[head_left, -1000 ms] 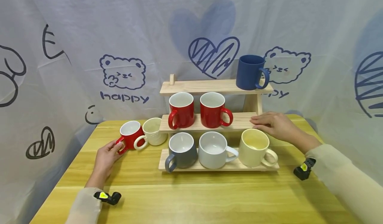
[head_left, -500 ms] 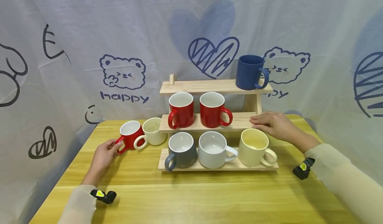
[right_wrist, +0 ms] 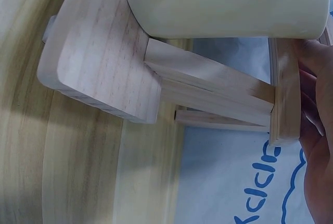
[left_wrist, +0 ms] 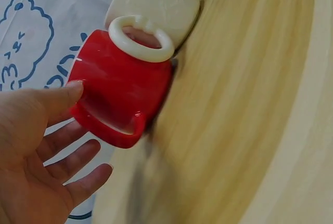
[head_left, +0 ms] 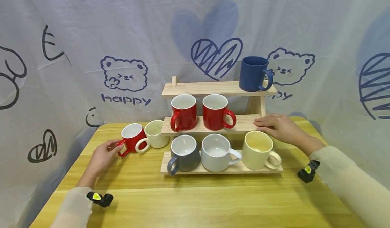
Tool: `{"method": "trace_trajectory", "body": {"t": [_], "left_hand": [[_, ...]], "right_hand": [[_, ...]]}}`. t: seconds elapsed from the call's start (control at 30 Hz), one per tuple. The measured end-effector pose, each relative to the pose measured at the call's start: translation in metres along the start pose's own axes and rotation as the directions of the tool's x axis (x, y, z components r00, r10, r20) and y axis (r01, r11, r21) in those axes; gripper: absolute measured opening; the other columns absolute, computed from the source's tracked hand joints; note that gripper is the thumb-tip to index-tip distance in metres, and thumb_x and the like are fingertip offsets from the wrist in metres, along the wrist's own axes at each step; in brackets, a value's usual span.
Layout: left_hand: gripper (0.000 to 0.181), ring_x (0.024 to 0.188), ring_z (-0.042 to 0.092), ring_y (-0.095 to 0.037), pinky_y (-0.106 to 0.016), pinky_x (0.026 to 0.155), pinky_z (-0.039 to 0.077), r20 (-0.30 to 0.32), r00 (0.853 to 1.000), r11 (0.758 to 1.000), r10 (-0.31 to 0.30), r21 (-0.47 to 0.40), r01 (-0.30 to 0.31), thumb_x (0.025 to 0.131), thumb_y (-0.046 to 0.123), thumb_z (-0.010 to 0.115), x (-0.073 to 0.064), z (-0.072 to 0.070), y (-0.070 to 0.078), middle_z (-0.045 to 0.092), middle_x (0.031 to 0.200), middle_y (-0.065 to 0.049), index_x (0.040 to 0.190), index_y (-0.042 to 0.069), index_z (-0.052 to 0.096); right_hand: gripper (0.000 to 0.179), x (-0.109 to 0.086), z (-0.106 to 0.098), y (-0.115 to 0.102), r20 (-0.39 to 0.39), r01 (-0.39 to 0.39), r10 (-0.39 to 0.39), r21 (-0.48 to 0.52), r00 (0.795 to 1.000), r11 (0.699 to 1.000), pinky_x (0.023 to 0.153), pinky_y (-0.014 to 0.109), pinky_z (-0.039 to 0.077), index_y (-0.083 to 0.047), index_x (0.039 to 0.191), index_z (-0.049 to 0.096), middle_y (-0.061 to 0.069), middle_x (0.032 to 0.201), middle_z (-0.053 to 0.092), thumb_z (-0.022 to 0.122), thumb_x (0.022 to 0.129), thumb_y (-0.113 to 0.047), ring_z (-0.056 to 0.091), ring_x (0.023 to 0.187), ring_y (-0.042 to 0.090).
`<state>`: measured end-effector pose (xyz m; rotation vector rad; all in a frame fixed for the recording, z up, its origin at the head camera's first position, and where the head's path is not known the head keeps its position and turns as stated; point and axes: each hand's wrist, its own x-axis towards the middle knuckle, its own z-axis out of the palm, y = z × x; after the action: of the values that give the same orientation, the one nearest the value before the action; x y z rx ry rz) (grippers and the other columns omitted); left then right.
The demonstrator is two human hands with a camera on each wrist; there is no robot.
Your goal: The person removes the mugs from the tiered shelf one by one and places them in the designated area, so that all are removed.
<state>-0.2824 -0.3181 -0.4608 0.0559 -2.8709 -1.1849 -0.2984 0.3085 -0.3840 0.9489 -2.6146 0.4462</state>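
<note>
In the head view, a red mug (head_left: pixel 134 138) stands upright at the far left of the table. My left hand (head_left: pixel 103 157) is at its handle (head_left: pixel 122 148). The left wrist view shows the thumb (left_wrist: pixel 67 96) right at the top of that handle and the other fingers spread loosely apart. Touching or close behind the red mug is a cream mug (left_wrist: pixel 156 0) with a ring handle. At the right end of a three-tier wooden display rack (head_left: pixel 243 123), my right hand (head_left: pixel 280 128) grips the middle shelf, fingers on top and thumb by the front edge.
On the rack, a blue mug (head_left: pixel 253 74) is on the top shelf; two red mugs (head_left: pixel 184 112) share the middle one. Below are a grey mug (head_left: pixel 184 153), a white mug (head_left: pixel 215 153) and a pale yellow mug (head_left: pixel 257 150). A printed curtain (head_left: pixel 182 24) hangs behind the table.
My left hand and forearm have shifted slightly left, and the fingers have loosened at the red mug's handle. The mugs, rack and right hand stay as they were.
</note>
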Motion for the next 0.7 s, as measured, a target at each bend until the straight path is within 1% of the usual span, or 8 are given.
{"method": "trace_trajectory", "body": {"t": [0.07, 0.17, 0.3, 0.47, 0.7], "left_hand": [[0.055, 0.117, 0.052, -0.044, -0.053, 0.094, 0.047, 0.006, 1.0, 0.999, 0.019, 0.044, -0.019, 0.098, 0.037, 0.061, 0.0, -0.004, 0.003, 0.058, 0.125, -0.027, 0.136, -0.001, 0.051], [0.056, 0.121, 0.048, -0.046, -0.06, 0.098, 0.042, 0.023, 0.999, 0.996, 0.039, 0.08, -0.041, 0.097, 0.039, 0.06, -0.001, -0.008, 0.007, 0.057, 0.127, -0.028, 0.136, -0.001, 0.051], [0.061, 0.122, 0.047, -0.046, -0.06, 0.099, 0.041, 0.041, 0.996, 0.989, 0.082, 0.116, -0.086, 0.097, 0.046, 0.058, 0.0, -0.014, 0.013, 0.056, 0.131, -0.026, 0.136, 0.0, 0.053], [0.067, 0.125, 0.045, -0.046, -0.06, 0.101, 0.039, 0.045, 0.99, 0.977, 0.132, 0.161, -0.138, 0.097, 0.053, 0.053, 0.0, -0.019, 0.024, 0.053, 0.136, -0.025, 0.135, -0.002, 0.054], [0.073, 0.129, 0.039, -0.049, -0.066, 0.101, 0.033, 0.04, 0.985, 0.954, 0.167, 0.246, -0.171, 0.096, 0.06, 0.049, -0.003, -0.026, 0.045, 0.048, 0.139, -0.028, 0.138, 0.0, 0.053]], "right_hand": [[0.028, 0.0, 0.0, 0.0, 0.002, -0.001, 0.001, 0.003, 1.0, 1.0, 0.09, 0.053, 0.05, -0.011, 0.115, 0.074, 0.005, 0.118, 0.069, 0.074, 0.089, -0.02, 0.064, 0.107, 0.031], [0.028, 0.0, 0.0, 0.0, 0.006, -0.002, 0.002, 0.003, 1.0, 1.0, 0.09, 0.053, 0.049, -0.011, 0.116, 0.074, 0.005, 0.119, 0.069, 0.073, 0.089, -0.02, 0.064, 0.107, 0.031], [0.028, 0.0, 0.0, 0.001, 0.009, -0.006, 0.006, 0.004, 1.0, 1.0, 0.091, 0.053, 0.049, -0.012, 0.116, 0.074, 0.005, 0.119, 0.069, 0.073, 0.089, -0.021, 0.063, 0.108, 0.031], [0.028, 0.0, 0.0, 0.002, 0.007, -0.006, 0.006, 0.003, 1.0, 1.0, 0.091, 0.053, 0.049, -0.012, 0.116, 0.074, 0.005, 0.119, 0.069, 0.073, 0.089, -0.021, 0.063, 0.108, 0.031], [0.028, 0.0, 0.0, 0.001, 0.006, -0.004, 0.004, 0.003, 1.0, 1.0, 0.091, 0.053, 0.049, -0.011, 0.115, 0.074, 0.005, 0.118, 0.069, 0.073, 0.089, -0.02, 0.064, 0.107, 0.031]]}}
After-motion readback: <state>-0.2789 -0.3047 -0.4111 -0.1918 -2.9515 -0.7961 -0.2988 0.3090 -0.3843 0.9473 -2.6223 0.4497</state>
